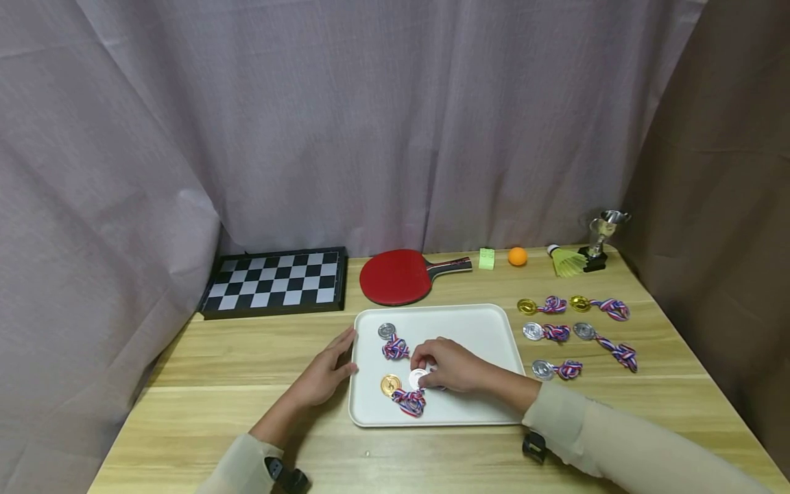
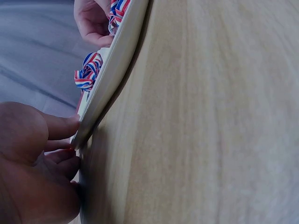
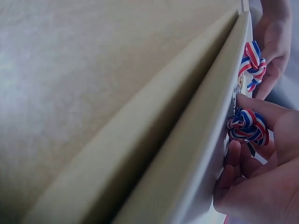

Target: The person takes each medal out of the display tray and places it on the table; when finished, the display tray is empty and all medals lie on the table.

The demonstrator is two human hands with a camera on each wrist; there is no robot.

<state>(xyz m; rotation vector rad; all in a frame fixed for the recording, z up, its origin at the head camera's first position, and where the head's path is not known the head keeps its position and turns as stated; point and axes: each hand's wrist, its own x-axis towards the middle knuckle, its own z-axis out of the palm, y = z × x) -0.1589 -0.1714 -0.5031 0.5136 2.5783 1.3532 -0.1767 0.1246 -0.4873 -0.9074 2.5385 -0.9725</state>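
My right hand (image 1: 453, 365) is over the white tray (image 1: 469, 322), its thumb and fingers pinching a silver medal (image 1: 417, 379) low over the tray. That medal's knotted striped ribbon (image 3: 250, 126) sits beneath the palm in the right wrist view. Just left of it lies a gold medal (image 1: 391, 385) with its ribbon bundle (image 1: 410, 403). Farther back on the tray is a grey-silver medal (image 1: 387, 331) with a knotted ribbon (image 1: 396, 348). My left hand (image 1: 324, 372) rests at the tray's left edge, thumb and fingertips at the rim, fingers relaxed.
Right of the tray, several gold and silver medals (image 1: 543, 370) lie in rows. Along the back are a chessboard (image 1: 274, 281), a red table tennis paddle (image 1: 395, 276), a green block (image 1: 486, 259), an orange ball (image 1: 517, 256), a shuttlecock (image 1: 566, 261) and a trophy cup (image 1: 601, 237).
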